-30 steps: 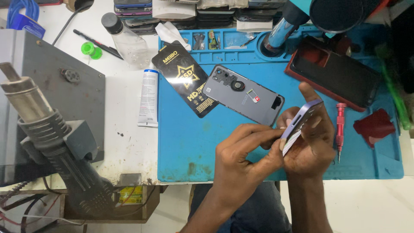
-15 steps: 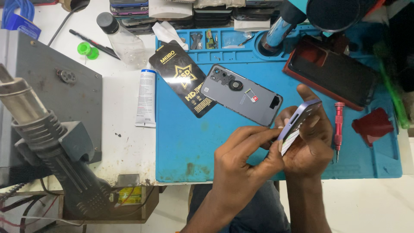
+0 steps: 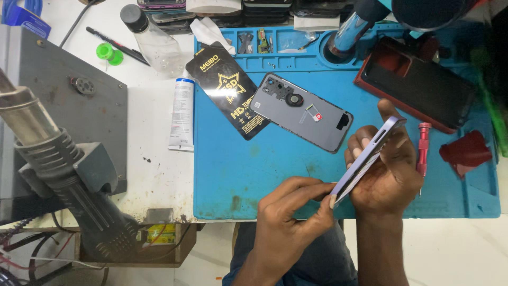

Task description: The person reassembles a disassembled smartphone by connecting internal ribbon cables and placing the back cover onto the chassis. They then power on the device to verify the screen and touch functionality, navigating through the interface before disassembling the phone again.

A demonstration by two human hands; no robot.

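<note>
My right hand (image 3: 389,172) grips a thin lilac phone (image 3: 366,159) held edge-on above the front of the blue work mat (image 3: 254,164). My left hand (image 3: 288,212) pinches at the phone's lower end with thumb and forefinger; a small tool may be between them, too small to tell. A grey phone back cover (image 3: 301,111) with camera cut-outs lies flat on the mat just beyond my hands. A black screen-protector packet (image 3: 227,87) lies to its left.
A hot-air gun (image 3: 63,164) rests on a grey station at the left. On the white table lie a white tube (image 3: 182,114), a clear bottle (image 3: 151,37) and a green cap (image 3: 108,53). A dark phone in a red case (image 3: 418,82), a red screwdriver (image 3: 423,148) and a red cloth (image 3: 465,151) sit at the right.
The phone's upper end has tilted slightly more upright in my right hand. My left-hand fingers have stayed at its lower end. The things on the mat have not moved.
</note>
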